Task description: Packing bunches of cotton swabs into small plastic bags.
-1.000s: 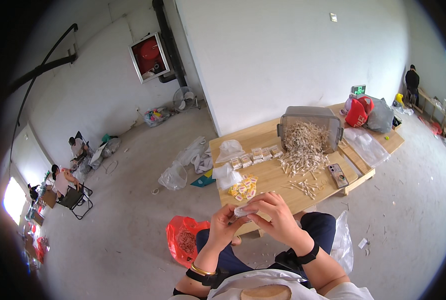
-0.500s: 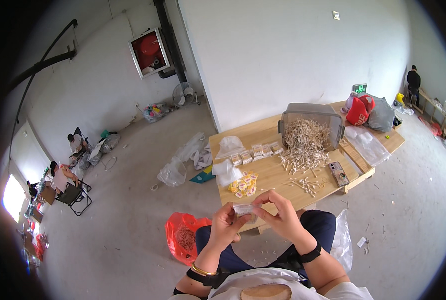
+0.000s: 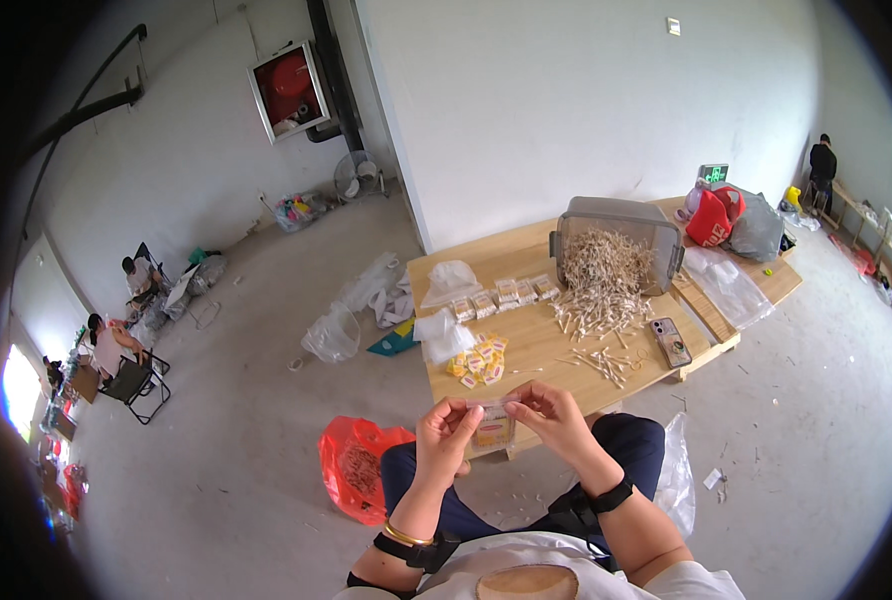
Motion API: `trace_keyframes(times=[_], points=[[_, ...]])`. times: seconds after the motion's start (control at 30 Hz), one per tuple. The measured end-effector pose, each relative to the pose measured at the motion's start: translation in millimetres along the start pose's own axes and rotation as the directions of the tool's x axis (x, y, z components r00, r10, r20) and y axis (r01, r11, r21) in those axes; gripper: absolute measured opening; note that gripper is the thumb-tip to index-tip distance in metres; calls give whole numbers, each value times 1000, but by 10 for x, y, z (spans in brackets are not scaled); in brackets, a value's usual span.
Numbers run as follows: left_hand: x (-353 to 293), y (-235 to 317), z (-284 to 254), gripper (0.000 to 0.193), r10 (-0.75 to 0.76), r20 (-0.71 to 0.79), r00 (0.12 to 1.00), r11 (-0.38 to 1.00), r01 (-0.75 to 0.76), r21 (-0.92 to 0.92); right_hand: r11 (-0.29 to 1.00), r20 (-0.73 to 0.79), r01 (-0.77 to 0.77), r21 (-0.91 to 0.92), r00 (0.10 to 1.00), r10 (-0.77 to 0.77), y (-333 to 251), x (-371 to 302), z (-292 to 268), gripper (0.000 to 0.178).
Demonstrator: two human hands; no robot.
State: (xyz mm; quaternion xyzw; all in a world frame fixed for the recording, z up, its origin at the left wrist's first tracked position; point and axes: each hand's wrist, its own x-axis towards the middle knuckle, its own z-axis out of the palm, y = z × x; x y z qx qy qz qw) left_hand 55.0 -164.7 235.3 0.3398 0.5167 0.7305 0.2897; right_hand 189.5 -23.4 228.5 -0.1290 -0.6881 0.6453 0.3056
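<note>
- Hands: two, both the person's own; left hand [image 3: 448, 430] and right hand [image 3: 554, 412] are raised side by side over the lap, near the table's front edge.
- One small clear packet [image 3: 493, 425] hangs between them; each hand pinches a top corner with thumb and fingertips, so both are grasping it. Packet shows something pale yellow inside; contents too small to tell.
- One low wooden table [image 3: 546, 345] just ahead of the hands.
- One grey bin [image 3: 618, 222] tipped on its side at the table's back, with one heap of pale sticks [image 3: 602, 280] spilling out toward the middle; loose sticks too many to count.
- One row of filled packets [image 3: 503, 295] left of the heap, about five; exact count unclear.
- One pile of yellow packets [image 3: 478, 362] near the front left, just beyond the held packet.
- Two crumpled white bags [image 3: 444, 335] on the table's left part.
- One phone [image 3: 671, 342] on the right edge.
- One red bag [image 3: 351, 465] on the floor, just left of the person's knee.
- Two people [image 3: 116, 340] sit well apart at far left; one person [image 3: 821, 170] stands at far right.
- Nothing stands between the hands and the table.
</note>
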Motion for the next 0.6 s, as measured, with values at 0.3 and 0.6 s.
trace_keyframes(times=[0.3, 0.6], points=[[42, -180, -31, 6, -6, -32, 999, 1000, 6, -9, 994, -98, -26, -103, 995, 16, 154, 50, 17, 17], [241, -710, -388, 16, -35, 91, 995, 814, -24, 581, 946, -70, -21, -322, 998, -1, 659, 146, 90, 13]])
